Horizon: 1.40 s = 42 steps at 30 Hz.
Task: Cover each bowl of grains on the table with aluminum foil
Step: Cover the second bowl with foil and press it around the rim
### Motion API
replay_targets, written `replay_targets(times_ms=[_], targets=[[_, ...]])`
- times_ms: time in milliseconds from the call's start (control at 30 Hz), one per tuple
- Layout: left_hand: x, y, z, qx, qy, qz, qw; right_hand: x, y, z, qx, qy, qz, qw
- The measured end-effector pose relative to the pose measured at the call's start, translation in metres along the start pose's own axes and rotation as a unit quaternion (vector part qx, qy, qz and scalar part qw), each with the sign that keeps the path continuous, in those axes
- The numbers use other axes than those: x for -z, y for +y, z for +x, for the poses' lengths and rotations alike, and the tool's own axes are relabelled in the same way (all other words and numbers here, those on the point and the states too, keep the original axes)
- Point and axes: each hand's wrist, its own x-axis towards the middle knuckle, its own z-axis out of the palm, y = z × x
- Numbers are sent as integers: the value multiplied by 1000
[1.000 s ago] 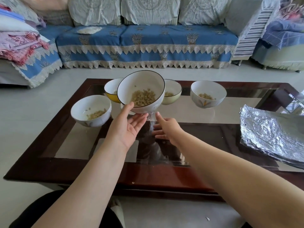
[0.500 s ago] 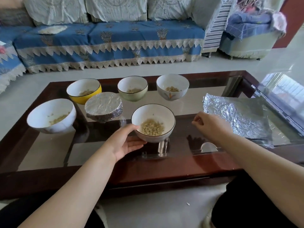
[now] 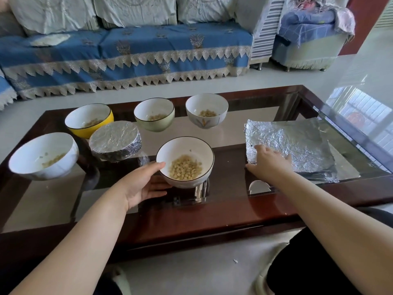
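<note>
Reaching rightward since half a second ago, the right hand now lays spread fingers on the crinkled aluminium foil sheets to take one, while the left hand cups the black-rimmed white bowl of yellow grains steady at the glass-topped wooden table's near edge.

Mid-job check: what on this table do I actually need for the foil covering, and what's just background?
Job: dark-rimmed bowl in left hand; foil sheets under right hand; yellow bowl; green bowl; flower bowl; white bowl; foil-covered bowl, done.

Background: sofa; armchair.
</note>
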Motion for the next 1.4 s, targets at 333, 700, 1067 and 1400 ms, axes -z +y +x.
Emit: replay_targets(times_ms=[333,700,1067,1400], targets=[[-5,6,6,-68,80,-11,994,11,-10,1,-5,145,71,987],[-2,13,5,-84,87,110,986,41,-13,-8,30,310,142,940],[-1,23,-13,-136,30,155,978,26,-80,-66,489,469,96,729],[-10,13,-6,-91,222,-7,971,-6,-112,-91,549,363,121,743]])
